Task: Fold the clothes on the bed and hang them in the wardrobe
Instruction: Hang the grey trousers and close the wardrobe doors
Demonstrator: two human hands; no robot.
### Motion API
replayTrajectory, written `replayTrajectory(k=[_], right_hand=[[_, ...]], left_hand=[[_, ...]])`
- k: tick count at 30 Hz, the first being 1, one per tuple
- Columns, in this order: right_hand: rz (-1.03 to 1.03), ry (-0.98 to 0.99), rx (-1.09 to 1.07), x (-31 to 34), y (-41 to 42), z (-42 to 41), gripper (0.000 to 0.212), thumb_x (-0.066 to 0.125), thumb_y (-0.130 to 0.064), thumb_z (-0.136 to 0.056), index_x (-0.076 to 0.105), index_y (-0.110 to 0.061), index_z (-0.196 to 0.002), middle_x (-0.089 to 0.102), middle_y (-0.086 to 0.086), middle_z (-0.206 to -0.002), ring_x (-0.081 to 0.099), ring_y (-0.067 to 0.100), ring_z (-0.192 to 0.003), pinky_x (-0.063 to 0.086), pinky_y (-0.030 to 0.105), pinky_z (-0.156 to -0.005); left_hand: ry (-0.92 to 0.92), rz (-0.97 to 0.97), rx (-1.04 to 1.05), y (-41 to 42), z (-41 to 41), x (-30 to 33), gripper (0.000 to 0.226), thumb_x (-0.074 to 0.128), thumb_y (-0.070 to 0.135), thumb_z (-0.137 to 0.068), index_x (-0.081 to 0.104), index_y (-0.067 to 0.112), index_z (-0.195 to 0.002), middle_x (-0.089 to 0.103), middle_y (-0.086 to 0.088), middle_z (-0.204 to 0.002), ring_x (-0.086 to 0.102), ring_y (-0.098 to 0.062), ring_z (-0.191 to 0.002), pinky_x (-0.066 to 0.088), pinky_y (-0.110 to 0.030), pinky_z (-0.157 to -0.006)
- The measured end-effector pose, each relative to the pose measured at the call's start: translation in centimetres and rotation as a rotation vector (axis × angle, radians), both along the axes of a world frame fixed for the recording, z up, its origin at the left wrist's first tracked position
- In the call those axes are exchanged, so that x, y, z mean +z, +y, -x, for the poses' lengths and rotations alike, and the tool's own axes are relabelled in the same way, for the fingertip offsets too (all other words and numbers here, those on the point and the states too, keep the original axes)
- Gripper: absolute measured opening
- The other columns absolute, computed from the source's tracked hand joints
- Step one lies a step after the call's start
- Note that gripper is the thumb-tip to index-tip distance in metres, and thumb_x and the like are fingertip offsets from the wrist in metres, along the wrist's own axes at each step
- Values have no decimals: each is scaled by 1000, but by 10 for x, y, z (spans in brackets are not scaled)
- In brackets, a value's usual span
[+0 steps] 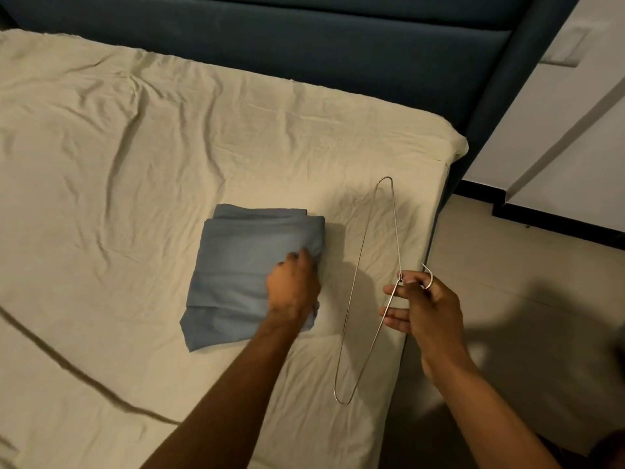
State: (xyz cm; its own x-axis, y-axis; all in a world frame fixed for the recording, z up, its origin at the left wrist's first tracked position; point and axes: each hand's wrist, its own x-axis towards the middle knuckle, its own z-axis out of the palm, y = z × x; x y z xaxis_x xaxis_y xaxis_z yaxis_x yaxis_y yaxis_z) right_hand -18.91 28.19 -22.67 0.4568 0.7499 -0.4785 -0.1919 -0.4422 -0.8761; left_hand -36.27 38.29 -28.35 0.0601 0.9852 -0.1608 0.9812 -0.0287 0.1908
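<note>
The blue cotton garment (252,272) lies folded into a neat rectangle on the cream-sheeted bed (101,164); hanging it remains, and no wardrobe is in view. The left hand (292,284) curls onto the fold's right edge, gripping cloth. The right hand (424,304) pinches the thin silver wire hanger (372,265) at its neck, beside the garment.

No readable text, label, brand, number or sign shows anywhere.
</note>
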Motion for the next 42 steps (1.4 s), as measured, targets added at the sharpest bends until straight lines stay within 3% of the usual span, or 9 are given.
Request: replayTrajectory(k=[5, 10, 17, 21, 26, 32, 37, 40, 42], right_hand=[[-18, -25, 44, 9, 6, 10, 14, 51, -22, -103, 64, -19, -102, 74, 5, -96, 74, 28, -69, 61, 37, -63], [-32, -51, 122, 19, 26, 35, 14, 50, -22, -103, 63, -21, -104, 74, 2, -93, 73, 29, -71, 61, 33, -60], [-14, -122, 233, 21, 63, 86, 16, 52, -18, -101, 63, -28, -93, 74, 5, -92, 71, 27, -64, 62, 43, -62], [-34, -255, 270, 19, 69, 102, 19, 54, -23, -100, 67, -17, -112, 73, 2, -93, 71, 24, -69, 62, 44, -65], [-30, -494, 340, 16, 68, 118, 38, 48, -40, -93, 68, -15, -115, 74, 10, -103, 69, 33, -94, 57, 51, -81], [21, -678, 420, 9, 69, 129, 28, 50, -26, -102, 67, -13, -120, 72, 10, -110, 66, 28, -104, 51, 36, -89], [-25, -668, 510, 13, 76, 154, 25, 51, -28, -102, 65, -15, -117, 71, 2, -107, 67, 17, -99, 38, 8, -64], [-62, -546, 617, 11, 85, 175, 24, 55, -29, -100, 64, -17, -119, 69, -3, -104, 66, 11, -93, 45, 12, -69], [-68, -553, 732, 5, 89, 184, 19, 54, -28, -100, 66, -16, -110, 66, -5, -93, 63, 9, -82, 45, 17, -66]], left_hand=[[-543, -91, 257, 16, 64, 40, 8, 59, 18, -91, 61, 13, -85, 63, -4, -74, 60, -21, -68, 47, -31, -61], [-842, -80, 356, 22, 137, 86, 6, 61, 23, -84, 64, 19, -82, 67, -1, -79, 58, -16, -74, 48, -39, -70], [-989, -12, 290, 17, 140, 109, 8, 62, 15, -89, 66, 17, -95, 65, -25, -88, 60, -24, -74, 47, -35, -66], [-1001, 103, 264, 13, 99, 80, 13, 64, 7, -89, 64, 8, -102, 62, -24, -87, 58, -22, -76, 49, -33, -64], [-1022, 376, 283, 6, 53, 32, 15, 59, 6, -96, 64, 9, -110, 69, -11, -89, 68, -19, -73, 54, -26, -60], [-1347, 695, 450, 2, 51, 35, 28, 43, 25, -106, 67, 9, -103, 72, 1, -77, 68, -9, -68, 53, -24, -63], [-1600, 673, 595, 5, 85, 43, 53, 36, 52, -102, 67, 9, -111, 74, -6, -86, 70, -17, -75, 56, -33, -72], [-1592, 664, 549, 14, 103, 54, 57, 51, 59, -90, 68, 9, -109, 70, -12, -98, 67, -23, -86, 51, -40, -89], [-1521, 623, 585, 22, 111, 59, 42, 58, 48, -91, 68, 10, -107, 69, -9, -88, 65, -19, -78, 52, -34, -79]])
